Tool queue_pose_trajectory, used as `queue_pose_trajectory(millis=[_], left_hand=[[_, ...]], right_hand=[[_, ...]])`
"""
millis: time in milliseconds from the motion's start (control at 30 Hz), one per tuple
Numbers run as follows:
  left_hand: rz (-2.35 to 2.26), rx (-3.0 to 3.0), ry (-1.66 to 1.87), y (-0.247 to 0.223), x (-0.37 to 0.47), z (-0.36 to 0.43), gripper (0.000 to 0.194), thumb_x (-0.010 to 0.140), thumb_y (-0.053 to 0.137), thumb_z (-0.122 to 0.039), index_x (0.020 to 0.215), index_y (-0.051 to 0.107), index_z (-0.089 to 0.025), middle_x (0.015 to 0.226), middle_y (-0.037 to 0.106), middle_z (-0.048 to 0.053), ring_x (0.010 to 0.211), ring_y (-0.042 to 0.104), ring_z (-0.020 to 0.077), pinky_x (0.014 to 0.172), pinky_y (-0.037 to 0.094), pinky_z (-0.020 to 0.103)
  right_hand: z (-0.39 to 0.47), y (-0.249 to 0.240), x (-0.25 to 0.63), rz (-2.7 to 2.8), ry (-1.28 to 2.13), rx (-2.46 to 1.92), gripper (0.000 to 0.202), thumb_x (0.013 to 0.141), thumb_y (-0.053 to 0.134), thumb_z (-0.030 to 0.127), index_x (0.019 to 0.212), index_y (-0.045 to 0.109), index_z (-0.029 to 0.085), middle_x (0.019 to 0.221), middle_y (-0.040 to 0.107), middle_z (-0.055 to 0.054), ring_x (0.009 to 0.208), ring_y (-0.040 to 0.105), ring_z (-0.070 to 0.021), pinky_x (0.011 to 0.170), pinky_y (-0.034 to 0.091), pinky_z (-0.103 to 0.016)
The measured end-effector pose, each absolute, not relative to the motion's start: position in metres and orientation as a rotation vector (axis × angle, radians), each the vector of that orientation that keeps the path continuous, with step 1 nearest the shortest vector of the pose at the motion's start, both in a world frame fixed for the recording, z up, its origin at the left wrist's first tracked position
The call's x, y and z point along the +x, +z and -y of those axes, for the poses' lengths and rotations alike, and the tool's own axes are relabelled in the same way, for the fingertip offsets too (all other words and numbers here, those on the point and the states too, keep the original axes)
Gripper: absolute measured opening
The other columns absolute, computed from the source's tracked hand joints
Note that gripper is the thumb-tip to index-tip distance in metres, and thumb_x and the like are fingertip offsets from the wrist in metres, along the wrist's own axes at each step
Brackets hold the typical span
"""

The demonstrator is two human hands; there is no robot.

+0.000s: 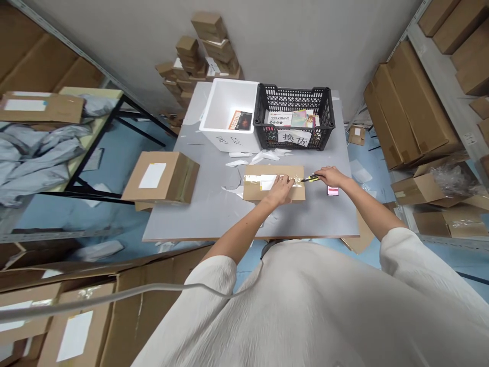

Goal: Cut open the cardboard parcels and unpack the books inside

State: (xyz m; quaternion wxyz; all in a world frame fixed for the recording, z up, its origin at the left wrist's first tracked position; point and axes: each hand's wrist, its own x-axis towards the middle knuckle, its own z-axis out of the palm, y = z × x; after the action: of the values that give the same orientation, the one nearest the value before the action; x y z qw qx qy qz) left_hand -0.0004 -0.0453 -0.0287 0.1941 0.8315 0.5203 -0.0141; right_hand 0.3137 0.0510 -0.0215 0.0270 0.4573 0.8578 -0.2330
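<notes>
A taped cardboard box (250, 189) with a white label lies on the grey table in front of me. My left hand (280, 189) presses down on its top, fingers spread over the label and clear tape. In my right hand (330, 176) is a yellow and black utility knife (312, 178), its tip at the taped right end of the box. Whether the blade is in the cardboard or only touching the tape, I cannot tell. Just below the right hand, a phone (333, 191) with a lit screen lies on the table.
Behind the box stand a white foam bin (229, 125) and a black plastic crate (294, 94), both containing books. Torn paper scraps (271, 155) lie in front of them. A larger carton (153, 176) sits at the table's left edge. Shelves with cartons (412, 107) flank the right side.
</notes>
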Motion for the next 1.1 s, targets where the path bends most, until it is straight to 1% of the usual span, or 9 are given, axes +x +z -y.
queue_pose_trajectory(millis=[67, 133, 333, 567, 700, 833, 900, 1000, 1100], left_hand=[[-1.471, 2.333, -0.043, -0.029, -0.001, 0.046, 0.093, 0.073, 0.101, -0.032, 0.153, 0.054, -0.023, 0.149, 0.058, 0.018, 0.146, 0.059, 0.04, 0.141, 0.022, 0.06], [-1.477, 2.33, -0.041, -0.03, -0.002, 0.046, 0.094, 0.072, 0.101, -0.033, 0.153, 0.054, -0.023, 0.15, 0.058, 0.018, 0.146, 0.059, 0.0402, 0.141, 0.023, 0.06], [-1.477, 2.292, -0.064, -0.031, -0.003, 0.045, 0.095, 0.072, 0.101, -0.035, 0.154, 0.054, -0.024, 0.153, 0.057, 0.018, 0.143, 0.063, 0.0399, 0.142, 0.023, 0.059], [-1.462, 2.283, -0.077, -0.03, 0.001, 0.045, 0.102, 0.071, 0.101, -0.035, 0.158, 0.05, -0.025, 0.156, 0.056, 0.019, 0.141, 0.066, 0.0408, 0.142, 0.022, 0.059], [-1.45, 2.292, -0.068, -0.03, 0.001, 0.045, 0.103, 0.07, 0.101, -0.036, 0.159, 0.05, -0.028, 0.154, 0.057, 0.018, 0.141, 0.066, 0.0417, 0.142, 0.022, 0.061], [-1.405, 2.336, -0.058, -0.029, 0.0, 0.044, 0.097, 0.071, 0.101, -0.035, 0.155, 0.054, -0.025, 0.151, 0.058, 0.018, 0.143, 0.063, 0.0399, 0.142, 0.023, 0.057], [-1.407, 2.34, -0.057, -0.028, 0.0, 0.043, 0.096, 0.072, 0.101, -0.034, 0.155, 0.055, -0.023, 0.151, 0.057, 0.018, 0.143, 0.063, 0.0393, 0.141, 0.024, 0.055], [-1.423, 2.331, -0.042, -0.028, -0.001, 0.042, 0.097, 0.073, 0.101, -0.031, 0.156, 0.053, -0.023, 0.152, 0.056, 0.019, 0.145, 0.062, 0.0394, 0.14, 0.027, 0.055], [-1.421, 2.337, -0.06, -0.028, -0.002, 0.041, 0.095, 0.073, 0.101, -0.031, 0.155, 0.054, -0.024, 0.151, 0.057, 0.018, 0.144, 0.061, 0.0399, 0.139, 0.029, 0.055]], right_hand=[[-0.052, -0.024, 0.308, -2.655, -0.715, 1.407, 0.039, 0.109, 0.06, 0.037, 0.139, 0.084, 0.027, 0.126, 0.083, -0.018, 0.123, 0.069, -0.0394, 0.111, 0.046, -0.052], [-0.052, -0.026, 0.306, -2.61, -0.789, 1.431, 0.038, 0.108, 0.062, 0.036, 0.137, 0.085, 0.028, 0.124, 0.084, -0.015, 0.119, 0.07, -0.0374, 0.108, 0.049, -0.049], [-0.038, -0.033, 0.317, -2.366, -1.329, 1.516, 0.033, 0.099, 0.069, 0.037, 0.125, 0.088, 0.028, 0.097, 0.085, -0.003, 0.088, 0.07, -0.0271, 0.087, 0.055, -0.036], [-0.018, -0.031, 0.331, -2.313, -1.45, 1.582, 0.025, 0.095, 0.07, 0.044, 0.103, 0.086, 0.026, 0.083, 0.077, 0.0, 0.077, 0.063, -0.0221, 0.079, 0.054, -0.032], [-0.004, -0.029, 0.333, -2.259, -1.555, 1.668, 0.031, 0.093, 0.073, 0.05, 0.107, 0.085, 0.025, 0.078, 0.073, 0.0, 0.07, 0.059, -0.02, 0.071, 0.052, -0.031], [0.011, -0.03, 0.325, -2.2, -1.659, 1.738, 0.037, 0.091, 0.074, 0.055, 0.107, 0.083, 0.022, 0.078, 0.073, 0.0, 0.065, 0.056, -0.0176, 0.064, 0.05, -0.03], [0.017, -0.03, 0.317, -2.193, -1.699, 1.741, 0.038, 0.09, 0.074, 0.056, 0.107, 0.083, 0.023, 0.081, 0.074, 0.0, 0.067, 0.058, -0.0181, 0.066, 0.052, -0.029], [0.024, -0.03, 0.307, -2.28, -1.724, 1.682, 0.034, 0.09, 0.076, 0.054, 0.106, 0.084, 0.025, 0.09, 0.079, -0.002, 0.082, 0.066, -0.0219, 0.077, 0.057, -0.031], [0.027, -0.027, 0.31, -2.321, -1.661, 1.76, 0.028, 0.095, 0.074, 0.052, 0.093, 0.078, 0.024, 0.087, 0.078, -0.003, 0.084, 0.067, -0.0225, 0.08, 0.058, -0.032]])
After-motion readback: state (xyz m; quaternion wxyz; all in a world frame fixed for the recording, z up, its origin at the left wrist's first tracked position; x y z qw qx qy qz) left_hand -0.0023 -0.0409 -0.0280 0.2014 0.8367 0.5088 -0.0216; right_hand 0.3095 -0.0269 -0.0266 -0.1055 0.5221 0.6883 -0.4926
